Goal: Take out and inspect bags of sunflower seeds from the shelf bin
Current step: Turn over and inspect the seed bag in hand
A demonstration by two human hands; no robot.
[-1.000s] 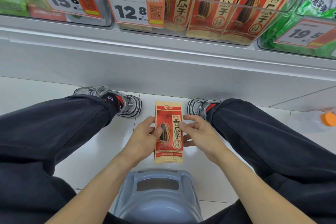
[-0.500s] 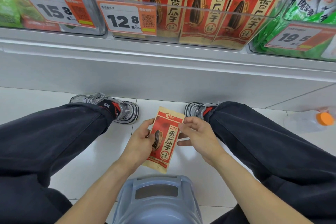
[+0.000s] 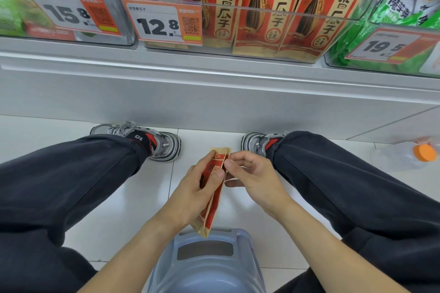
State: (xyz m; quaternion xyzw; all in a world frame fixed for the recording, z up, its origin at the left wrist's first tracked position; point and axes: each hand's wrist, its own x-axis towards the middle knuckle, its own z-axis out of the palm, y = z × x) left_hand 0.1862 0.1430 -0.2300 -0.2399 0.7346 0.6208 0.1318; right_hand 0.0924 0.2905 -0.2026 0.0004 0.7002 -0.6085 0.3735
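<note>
Left fingers grip seed bag edge-on; right fingers pinch its top edge.

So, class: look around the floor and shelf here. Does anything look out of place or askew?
Yes: a clear plastic bottle with an orange cap lies on its side on the floor tiles at the right, below the shelf base. The red seed bags in the bin lean but look undamaged.

The seed bag stood nearly edge-on, so its print could not be read, and the left hand covered its middle. The picture's top edge cut off the red bags in the shelf bin; the small print on the 12.8 price tag was too fine to read
</note>
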